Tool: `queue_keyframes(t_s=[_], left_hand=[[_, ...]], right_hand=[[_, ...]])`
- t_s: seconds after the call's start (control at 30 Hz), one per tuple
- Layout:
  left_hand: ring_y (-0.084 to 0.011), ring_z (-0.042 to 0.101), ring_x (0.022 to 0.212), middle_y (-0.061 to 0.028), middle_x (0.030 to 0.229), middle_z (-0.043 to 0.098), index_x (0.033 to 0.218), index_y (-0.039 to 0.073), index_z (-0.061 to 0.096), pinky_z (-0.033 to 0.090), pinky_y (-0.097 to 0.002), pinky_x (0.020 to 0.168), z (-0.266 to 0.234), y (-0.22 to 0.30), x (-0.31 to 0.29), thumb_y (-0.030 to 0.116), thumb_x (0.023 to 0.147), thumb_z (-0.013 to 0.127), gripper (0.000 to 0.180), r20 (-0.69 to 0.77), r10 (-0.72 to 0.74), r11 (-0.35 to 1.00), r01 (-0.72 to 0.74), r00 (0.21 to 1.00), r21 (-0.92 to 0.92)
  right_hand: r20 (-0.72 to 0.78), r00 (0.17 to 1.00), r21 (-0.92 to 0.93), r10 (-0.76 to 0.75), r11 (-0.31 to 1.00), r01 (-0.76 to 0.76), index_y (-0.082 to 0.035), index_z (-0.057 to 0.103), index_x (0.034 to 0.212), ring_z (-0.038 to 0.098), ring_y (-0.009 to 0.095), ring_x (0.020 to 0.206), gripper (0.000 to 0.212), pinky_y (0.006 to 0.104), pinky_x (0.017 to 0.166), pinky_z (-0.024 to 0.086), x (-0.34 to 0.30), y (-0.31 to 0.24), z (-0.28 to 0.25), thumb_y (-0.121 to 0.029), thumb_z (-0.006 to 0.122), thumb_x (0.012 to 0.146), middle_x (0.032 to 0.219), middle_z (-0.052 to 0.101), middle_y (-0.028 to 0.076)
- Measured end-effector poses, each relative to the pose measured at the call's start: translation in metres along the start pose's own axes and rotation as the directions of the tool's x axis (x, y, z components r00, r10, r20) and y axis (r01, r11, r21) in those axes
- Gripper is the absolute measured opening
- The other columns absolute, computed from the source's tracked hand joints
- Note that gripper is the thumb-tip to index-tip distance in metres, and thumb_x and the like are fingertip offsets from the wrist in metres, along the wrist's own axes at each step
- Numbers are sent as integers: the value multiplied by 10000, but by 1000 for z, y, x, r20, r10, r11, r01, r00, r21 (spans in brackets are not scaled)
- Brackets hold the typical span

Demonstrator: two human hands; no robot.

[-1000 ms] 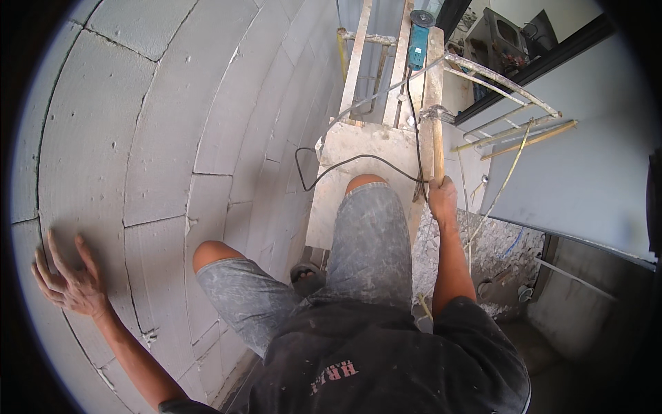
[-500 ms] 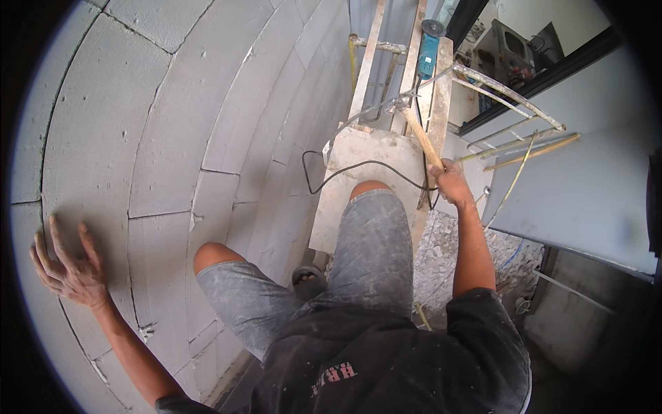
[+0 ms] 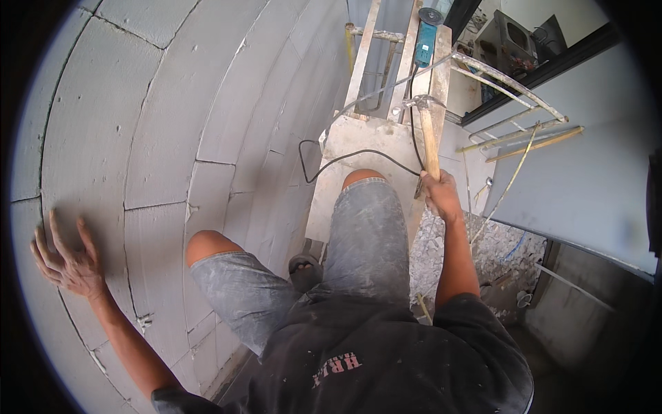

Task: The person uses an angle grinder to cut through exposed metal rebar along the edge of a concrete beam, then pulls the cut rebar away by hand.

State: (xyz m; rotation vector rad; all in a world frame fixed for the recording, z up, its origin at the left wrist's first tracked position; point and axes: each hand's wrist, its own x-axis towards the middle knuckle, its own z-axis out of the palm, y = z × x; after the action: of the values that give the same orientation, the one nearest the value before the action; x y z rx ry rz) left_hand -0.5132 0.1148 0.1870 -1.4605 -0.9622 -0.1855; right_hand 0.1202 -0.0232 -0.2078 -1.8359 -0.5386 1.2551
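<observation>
Our left hand is open wide on the gray wall with nothing in it, maybe to help us stay steady. Our right hand is wrapped tight around the low end of the hammer, perhaps for a good swing. Its head points away from us, over the planks, near the grinder.

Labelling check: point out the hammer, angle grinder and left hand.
Hammer (image 3: 428, 138), head view: wooden handle.
Angle grinder (image 3: 425, 44), head view: teal body.
Left hand (image 3: 76, 268), head view: back of hand.
</observation>
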Motion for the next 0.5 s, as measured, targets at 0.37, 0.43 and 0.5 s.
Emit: queue_keyframes(t_s=[0.37, 0.43, 0.5], left_hand=[[-219, 502, 1388, 15, 1445, 591, 1429, 320, 674, 428, -336, 1134, 9, 1, -6, 629, 981, 681, 544, -13, -7, 999, 7, 1000, 52], [-220, 508, 1380, 8, 1439, 597, 1424, 312, 681, 434, -327, 1123, 10, 1, -5, 624, 973, 696, 548, -34, -2, 1000, 2, 999, 2], [-200, 508, 1335, 6, 1429, 591, 1427, 331, 681, 433, -349, 1101, 11, 0, -4, 627, 957, 716, 557, -28, 4, 1000, -4, 1000, 17]], right_hand=[[474, 843, 40, 256, 950, -311, -21, 650, 958, 511, 136, 414, 134, 301, 377, 418, -22, 111, 19, -149, 669, 991, 635, 571, 26], [426, 880, 138, 210, 946, -292, -20, 653, 964, 514, 141, 414, 145, 305, 376, 418, -19, 116, 32, -161, 656, 997, 638, 575, 29], [376, 908, 214, 186, 936, -280, -37, 617, 928, 500, 156, 407, 196, 321, 373, 406, -3, 99, 40, -208, 644, 1021, 630, 553, 26]])
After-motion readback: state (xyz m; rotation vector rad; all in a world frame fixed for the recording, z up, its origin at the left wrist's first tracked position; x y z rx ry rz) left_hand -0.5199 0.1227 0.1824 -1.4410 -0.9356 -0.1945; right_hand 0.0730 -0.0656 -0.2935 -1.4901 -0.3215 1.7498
